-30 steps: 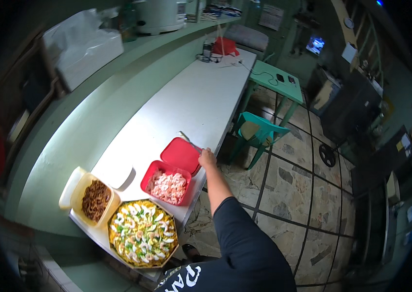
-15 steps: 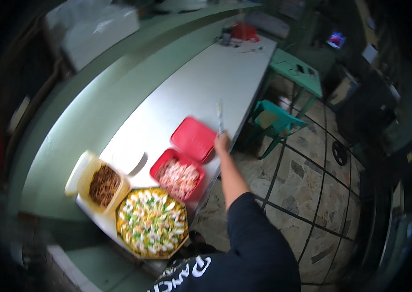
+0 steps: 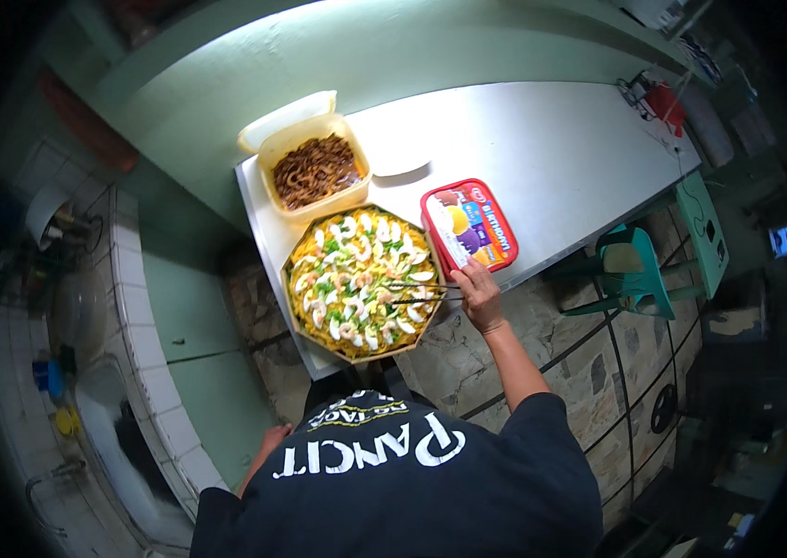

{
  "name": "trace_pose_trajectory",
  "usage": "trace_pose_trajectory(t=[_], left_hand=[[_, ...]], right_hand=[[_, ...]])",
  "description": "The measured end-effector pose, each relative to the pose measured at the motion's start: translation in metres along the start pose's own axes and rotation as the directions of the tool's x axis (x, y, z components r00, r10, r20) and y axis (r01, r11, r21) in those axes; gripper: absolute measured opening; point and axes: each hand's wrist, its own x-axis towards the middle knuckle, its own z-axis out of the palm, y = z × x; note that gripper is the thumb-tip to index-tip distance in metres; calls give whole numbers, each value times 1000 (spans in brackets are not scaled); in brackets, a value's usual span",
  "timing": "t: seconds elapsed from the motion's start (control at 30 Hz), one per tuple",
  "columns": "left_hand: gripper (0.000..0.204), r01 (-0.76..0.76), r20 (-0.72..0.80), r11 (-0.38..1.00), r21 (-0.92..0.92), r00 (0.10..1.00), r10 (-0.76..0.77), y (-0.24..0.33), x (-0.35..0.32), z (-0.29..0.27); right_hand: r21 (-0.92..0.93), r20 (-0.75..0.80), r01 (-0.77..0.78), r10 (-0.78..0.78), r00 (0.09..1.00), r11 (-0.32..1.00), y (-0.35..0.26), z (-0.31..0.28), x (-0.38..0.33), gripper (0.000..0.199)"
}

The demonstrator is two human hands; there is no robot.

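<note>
My right hand (image 3: 480, 296) is closed around dark thin tongs (image 3: 449, 286), whose two arms stand apart and reach left over the noodle dish. The octagonal tray (image 3: 287, 296) is filled with yellow noodles topped with sliced boiled egg (image 3: 335, 328), shrimp and chopped greens. Just beyond my right hand is a red tub with a printed lid (image 3: 470, 223) over it, so its contents are hidden. An open yellowish container (image 3: 356, 193) of dark brown strips (image 3: 314, 172) stands behind the tray. My left hand (image 3: 273, 439) hangs low beside my body, its fingers mostly hidden.
A white disc-like dish or lid (image 3: 401, 169) lies on the white table (image 3: 524, 139) against the green wall. A green chair (image 3: 649, 274) and small green table (image 3: 702, 232) stand to the right. On the left are a tiled counter (image 3: 138, 325) and a sink (image 3: 110, 400).
The view has turned, and my right hand has come from the table's right edge to the tray. The red lid, earlier lying beside the open tub of pink shrimp, now covers it.
</note>
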Motion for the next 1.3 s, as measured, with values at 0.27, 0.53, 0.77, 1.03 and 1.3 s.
trace_pose_trajectory(t=[0.27, 0.53, 0.77, 1.03, 1.3], left_hand=[[33, -41, 28, 999, 23, 999, 40, -42, -11, 20], [32, 134, -21, 977, -168, 990, -140, -19, -10, 13], [34, 211, 34, 938, -274, 977, -210, 5, -24, 11], [32, 233, 36, 901, -366, 971, -236, 26, -49, 4], [31, 187, -4, 936, -299, 980, -197, -18, -33, 24]], right_hand=[[4, 7, -89, 89, 996, 996, -3, 13, -15, 40], [-56, -27, -219, 218, 976, 974, 37, 2, -14, 46], [17, 73, -163, 161, 984, 987, 30, 1, -8, 50], [-30, 356, -652, 618, 701, 757, -17, -43, 33, 24], [-138, 316, -413, 436, 843, 900, -53, -40, 39, 22]])
